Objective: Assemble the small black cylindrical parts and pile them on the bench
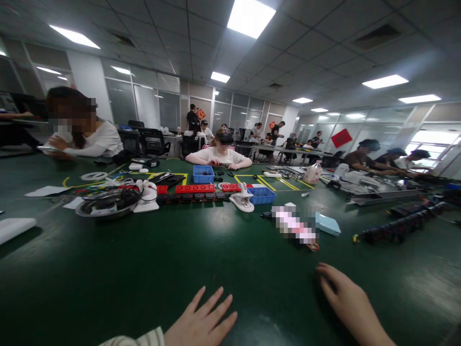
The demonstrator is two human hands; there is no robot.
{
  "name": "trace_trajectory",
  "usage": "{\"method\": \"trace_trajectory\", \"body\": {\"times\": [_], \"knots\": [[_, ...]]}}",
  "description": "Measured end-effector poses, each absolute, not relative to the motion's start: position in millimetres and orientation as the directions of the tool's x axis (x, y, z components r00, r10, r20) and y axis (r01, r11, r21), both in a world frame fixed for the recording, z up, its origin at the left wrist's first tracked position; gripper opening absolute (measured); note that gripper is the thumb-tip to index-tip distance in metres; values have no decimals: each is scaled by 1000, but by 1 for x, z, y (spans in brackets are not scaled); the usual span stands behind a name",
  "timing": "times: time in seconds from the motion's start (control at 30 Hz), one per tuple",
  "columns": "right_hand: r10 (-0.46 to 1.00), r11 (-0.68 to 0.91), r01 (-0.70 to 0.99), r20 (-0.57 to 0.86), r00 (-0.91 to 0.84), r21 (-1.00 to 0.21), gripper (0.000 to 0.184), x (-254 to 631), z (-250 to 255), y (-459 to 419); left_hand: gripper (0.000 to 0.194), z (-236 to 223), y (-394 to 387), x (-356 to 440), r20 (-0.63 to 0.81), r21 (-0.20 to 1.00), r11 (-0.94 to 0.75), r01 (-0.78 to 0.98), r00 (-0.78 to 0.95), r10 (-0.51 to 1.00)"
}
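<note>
My left hand [201,319] rests on the green tabletop [151,259] at the bottom middle, fingers spread and holding nothing. To the right, my right hand [345,295] hovers over or lightly touches the table, loosely curved with a gap between thumb and forefinger. Nothing shows in it. Closest to the right hand is a pixelated pink and white item [293,225] with a small brown loop at its near end; its kind is hidden. A light blue case [328,224] lies just beyond it.
Across the table stand a metal bowl [108,206] of cables, a white clip base [242,199], red and black socket blocks [196,190] and blue bins [203,174] [262,195]. A dark cable bundle [399,226] lies at right. A person [220,151] sits opposite; others work around.
</note>
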State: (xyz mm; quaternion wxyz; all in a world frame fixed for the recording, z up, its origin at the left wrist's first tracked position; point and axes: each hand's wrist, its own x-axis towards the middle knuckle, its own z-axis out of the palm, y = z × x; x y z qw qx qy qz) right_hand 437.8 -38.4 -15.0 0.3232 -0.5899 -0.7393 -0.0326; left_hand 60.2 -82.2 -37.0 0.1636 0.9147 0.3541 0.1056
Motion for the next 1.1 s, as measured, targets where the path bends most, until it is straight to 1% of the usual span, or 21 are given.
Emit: {"method": "trace_trajectory", "body": {"times": [0.03,0.07,0.13,0.17,0.2,0.23,0.3,0.37,0.43,0.47,0.5,0.57,0.63,0.7,0.8,0.9,0.97,1.03,1.1], "knots": [[858,312,899,497,-127,-309,20,407,-11,-40,56,-41,-81,60,81,383,-703,599,737,671],[874,359,886,440,-208,-295,24,375,-6,-40,60,-43,-81,59,85,382,-715,586,748,658],[852,487,833,350,-389,-261,28,310,3,-33,74,-43,-80,55,124,344,-723,599,734,667],[836,526,817,321,-445,-236,28,280,7,-24,81,-40,-79,52,172,315,-705,635,692,701],[824,547,814,301,-481,-197,27,253,11,-14,84,-35,-76,47,242,287,-660,694,614,751],[812,564,811,278,-512,-155,26,228,14,-1,83,-30,-72,41,317,270,-588,763,506,802],[795,591,794,270,-543,-143,23,187,18,23,75,-19,-58,23,411,260,-425,867,299,861],[763,634,761,276,-585,-139,22,155,20,38,81,-13,-40,0,405,256,-265,930,146,903],[712,694,707,275,-646,-136,22,135,20,39,88,-12,-27,-21,329,239,-111,965,27,944],[682,725,676,274,-678,-135,22,130,20,35,90,-13,-23,-29,275,221,-75,973,12,961],[652,754,643,276,-706,-135,22,128,19,29,90,-14,-22,-34,226,199,-76,977,30,974],[585,809,570,296,-755,-144,24,131,16,13,90,-17,-27,-36,178,171,-161,972,130,975],[527,849,498,316,-789,-173,24,142,13,-2,88,-18,-36,-27,196,184,-277,943,241,951],[500,866,454,335,-799,-210,22,153,9,-11,83,-18,-43,-13,226,239,-355,904,303,926],[505,862,428,384,-773,-272,27,162,2,-14,76,-17,-41,1,259,308,-404,861,333,907],[500,862,380,437,-747,-336,35,160,-8,-11,55,-23,-28,0,274,337,-448,828,369,888],[504,860,367,482,-717,-354,39,157,-14,-10,46,-31,-19,-6,267,362,-465,808,389,882],[510,858,368,514,-690,-358,40,154,-18,-10,46,-37,-14,-11,238,385,-472,793,408,881],[517,854,370,519,-681,-366,39,154,-17,-10,51,-39,-13,-13,205,392,-477,786,431,879]]}}
